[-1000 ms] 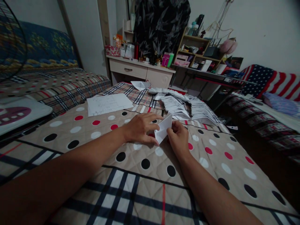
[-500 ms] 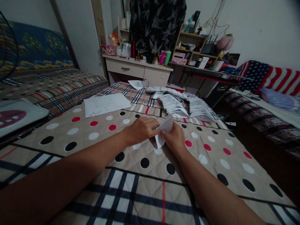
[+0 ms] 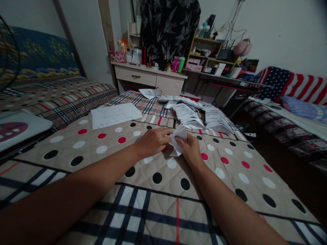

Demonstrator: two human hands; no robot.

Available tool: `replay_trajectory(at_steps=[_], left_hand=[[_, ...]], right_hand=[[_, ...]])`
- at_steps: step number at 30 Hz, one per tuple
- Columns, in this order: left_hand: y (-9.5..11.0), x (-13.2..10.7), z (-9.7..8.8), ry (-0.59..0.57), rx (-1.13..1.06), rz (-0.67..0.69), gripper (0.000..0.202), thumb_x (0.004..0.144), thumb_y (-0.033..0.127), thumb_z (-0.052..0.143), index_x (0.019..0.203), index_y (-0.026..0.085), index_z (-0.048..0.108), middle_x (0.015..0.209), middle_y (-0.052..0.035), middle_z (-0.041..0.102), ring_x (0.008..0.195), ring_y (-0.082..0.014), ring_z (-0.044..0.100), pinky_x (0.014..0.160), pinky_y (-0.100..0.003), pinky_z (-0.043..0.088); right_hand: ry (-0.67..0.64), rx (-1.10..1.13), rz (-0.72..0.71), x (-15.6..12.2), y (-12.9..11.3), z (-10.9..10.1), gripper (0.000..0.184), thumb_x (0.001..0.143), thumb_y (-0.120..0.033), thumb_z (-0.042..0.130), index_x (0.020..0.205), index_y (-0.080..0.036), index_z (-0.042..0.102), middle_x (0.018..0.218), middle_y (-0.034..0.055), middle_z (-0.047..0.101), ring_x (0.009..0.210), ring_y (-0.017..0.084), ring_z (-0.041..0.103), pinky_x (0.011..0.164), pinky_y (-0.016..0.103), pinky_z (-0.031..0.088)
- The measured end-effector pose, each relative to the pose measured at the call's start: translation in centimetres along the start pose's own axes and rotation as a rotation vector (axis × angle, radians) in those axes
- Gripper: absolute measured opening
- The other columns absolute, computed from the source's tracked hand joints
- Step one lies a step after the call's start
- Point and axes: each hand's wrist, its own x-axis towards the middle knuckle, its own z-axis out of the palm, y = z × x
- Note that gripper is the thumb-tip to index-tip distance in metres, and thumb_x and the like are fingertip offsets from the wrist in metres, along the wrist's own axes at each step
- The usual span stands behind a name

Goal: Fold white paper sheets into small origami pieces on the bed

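Note:
A small folded piece of white paper [image 3: 178,136] is held up between both hands, just above the dotted bedspread [image 3: 163,207]. My left hand [image 3: 155,141] pinches its left edge, fingers closed. On the other side my right hand [image 3: 191,147] grips it, the thumb lying across its face. Beyond the hands lie rows of folded white papers [image 3: 187,115], packed closely together. Flat sheets of paper with faint writing [image 3: 116,115] rest to the left, and another white paper piece [image 3: 149,93] lies at the bed's far end.
A white dresser [image 3: 135,76] crowded with bottles and boxes stands past the bed. To its right is a desk with a wooden shelf [image 3: 208,51]. A white case with a pink patch [image 3: 22,131] sits at the left edge. Another bed [image 3: 281,122] is at the right.
The paper between my hands has been turned and now shows more of its face, with its top lower. My right thumb has moved up onto it.

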Motion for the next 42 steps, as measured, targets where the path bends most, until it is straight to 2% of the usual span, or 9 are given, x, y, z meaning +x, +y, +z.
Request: replay_trajectory(at_steps=[4,9,14,17,19,26,30,37,42], left_hand=[[-0.3,-0.1,0.2,0.076,-0.24,-0.18,0.019,0.083,0.01,0.056,0.093,0.018,0.07,0.111,-0.0073,0.065,0.1,-0.0194,0.063,0.084,-0.032,0.051],[-0.4,0.3,0.4,0.081,-0.365,-0.322,0.013,0.085,0.017,0.058,0.076,0.014,0.068,0.086,-0.0057,0.063,0.083,-0.0171,0.061,0.076,-0.03,0.05],[-0.5,0.7,0.3,0.191,-0.429,-0.359,0.018,0.087,0.02,0.056,0.074,0.013,0.067,0.117,-0.0123,0.057,0.107,-0.0216,0.058,0.096,-0.038,0.047],[-0.3,0.8,-0.2,0.229,-0.398,-0.373,0.023,0.085,0.022,0.059,0.064,0.014,0.065,0.123,-0.0128,0.054,0.117,-0.0243,0.053,0.103,-0.042,0.042],[0.0,1.0,-0.5,0.244,-0.371,-0.38,0.021,0.083,0.022,0.061,0.064,0.014,0.066,0.126,-0.0122,0.055,0.12,-0.0257,0.051,0.106,-0.044,0.04],[0.5,1.2,-0.3,0.211,-0.524,-0.505,0.013,0.082,0.024,0.062,0.087,0.015,0.071,0.091,-0.0055,0.072,0.085,-0.018,0.065,0.083,-0.031,0.049],[0.6,1.4,-0.4,0.197,-0.546,-0.559,0.014,0.081,0.025,0.06,0.079,0.014,0.068,0.073,-0.0008,0.068,0.068,-0.0137,0.059,0.067,-0.025,0.044],[1.4,1.8,-1.3,0.181,-0.694,-0.506,0.015,0.079,0.025,0.063,0.085,0.013,0.068,0.08,-0.0031,0.069,0.072,-0.0133,0.06,0.067,-0.024,0.044],[1.7,2.0,-1.8,0.141,-0.847,-0.56,0.027,0.077,0.039,0.067,0.08,0.012,0.067,0.068,-0.001,0.063,0.06,-0.0109,0.053,0.054,-0.021,0.039]], right_hand=[[-0.067,0.203,0.055,0.2,0.1,0.0,0.02,0.072,-0.032,0.065,0.078,-0.014,0.071,0.072,0.0032,0.07,0.063,0.018,0.058,0.058,0.027,0.043],[-0.004,0.272,0.061,0.1,-0.3,0.0,0.028,0.077,-0.039,0.065,0.094,-0.016,0.069,0.082,0.0042,0.069,0.065,0.017,0.058,0.058,0.028,0.044],[0.179,0.174,-0.13,-0.2,-1.1,-0.4,0.026,0.087,-0.04,0.057,0.099,-0.021,0.069,0.096,0.006,0.068,0.082,0.019,0.06,0.069,0.031,0.047],[0.176,0.127,-0.277,-0.5,-1.8,-0.5,0.021,0.087,-0.037,0.059,0.096,-0.022,0.071,0.098,0.0049,0.066,0.088,0.019,0.059,0.073,0.031,0.047],[0.147,0.135,-0.283,-0.6,-2.0,-0.3,0.018,0.085,-0.034,0.064,0.094,-0.022,0.072,0.091,0.0038,0.068,0.081,0.018,0.059,0.071,0.031,0.046],[0.083,0.296,-0.133,-0.7,-1.6,0.1,0.021,0.082,-0.035,0.067,0.096,-0.021,0.07,0.083,0.0024,0.067,0.065,0.014,0.055,0.061,0.028,0.044],[0.044,0.348,-0.111,-0.8,-2.2,0.0,0.026,0.081,-0.037,0.067,0.102,-0.023,0.068,0.096,0.0025,0.064,0.06,0.01,0.052,0.055,0.025,0.043],[0.009,0.484,-0.05,-0.7,-2.2,-0.1,0.02,0.079,-0.038,0.07,0.087,-0.021,0.062,0.066,-0.0032,0.058,0.054,0.01,0.05,0.051,0.023,0.038],[-0.035,0.55,-0.049,-0.8,-2.4,0.0,0.019,0.074,-0.033,0.075,0.081,-0.021,0.062,0.066,-0.0041,0.057,0.053,0.009,0.048,0.051,0.023,0.038]])
